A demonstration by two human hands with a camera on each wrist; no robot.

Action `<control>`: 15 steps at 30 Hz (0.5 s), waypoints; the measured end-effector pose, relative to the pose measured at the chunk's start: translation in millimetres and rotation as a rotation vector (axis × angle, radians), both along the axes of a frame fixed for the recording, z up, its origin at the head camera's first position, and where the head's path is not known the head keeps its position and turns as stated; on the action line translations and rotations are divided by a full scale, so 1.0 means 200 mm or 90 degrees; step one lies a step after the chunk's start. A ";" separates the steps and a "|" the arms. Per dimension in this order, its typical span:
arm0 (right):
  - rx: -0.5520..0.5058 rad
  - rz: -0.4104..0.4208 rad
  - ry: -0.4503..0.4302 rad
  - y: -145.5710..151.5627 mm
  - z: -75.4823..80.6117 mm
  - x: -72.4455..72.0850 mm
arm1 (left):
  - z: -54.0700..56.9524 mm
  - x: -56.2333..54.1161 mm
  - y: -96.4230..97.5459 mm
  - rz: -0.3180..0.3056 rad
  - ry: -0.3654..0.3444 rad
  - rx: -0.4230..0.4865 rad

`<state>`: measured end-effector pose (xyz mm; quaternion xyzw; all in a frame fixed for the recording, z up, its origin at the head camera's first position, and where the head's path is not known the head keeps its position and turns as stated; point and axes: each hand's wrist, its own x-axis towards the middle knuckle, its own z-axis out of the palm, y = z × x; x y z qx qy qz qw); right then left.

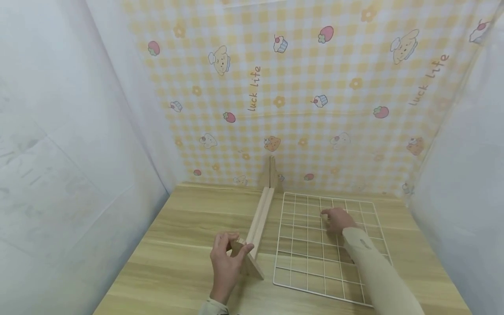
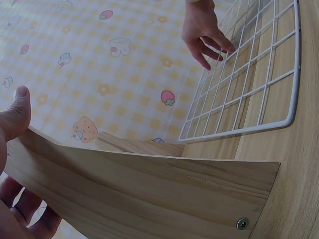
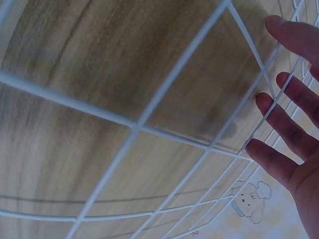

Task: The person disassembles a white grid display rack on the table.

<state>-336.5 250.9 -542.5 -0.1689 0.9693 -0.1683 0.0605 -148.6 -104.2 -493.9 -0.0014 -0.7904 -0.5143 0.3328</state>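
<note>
My left hand (image 1: 226, 264) holds the near end board (image 1: 253, 265) of a wooden stand, with the thumb on one side and the fingers on the other. This board stands upright, and a screw head (image 2: 242, 223) shows near its corner in the left wrist view. A grooved wooden bar (image 1: 261, 214) runs back from it to a far end board (image 1: 272, 174). To the right, a white wire grid (image 1: 307, 291) lies by the stand. Over the grid's far part is my right hand (image 1: 337, 220), fingers loosely bent and spread, holding nothing. Whether its fingertips touch the wires, I cannot tell.
The wood-grain table top (image 1: 173, 253) carries both things. Behind it hangs a yellow checked cloth (image 1: 303, 78) with printed cupcakes and strawberries, close to the far end board. Pale sheets (image 1: 59, 153) enclose the left and right sides.
</note>
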 end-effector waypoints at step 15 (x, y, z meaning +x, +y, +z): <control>-0.122 -0.060 0.024 0.05 -0.09 0.01 | -0.02 -0.01 0.00 0.019 0.013 -0.034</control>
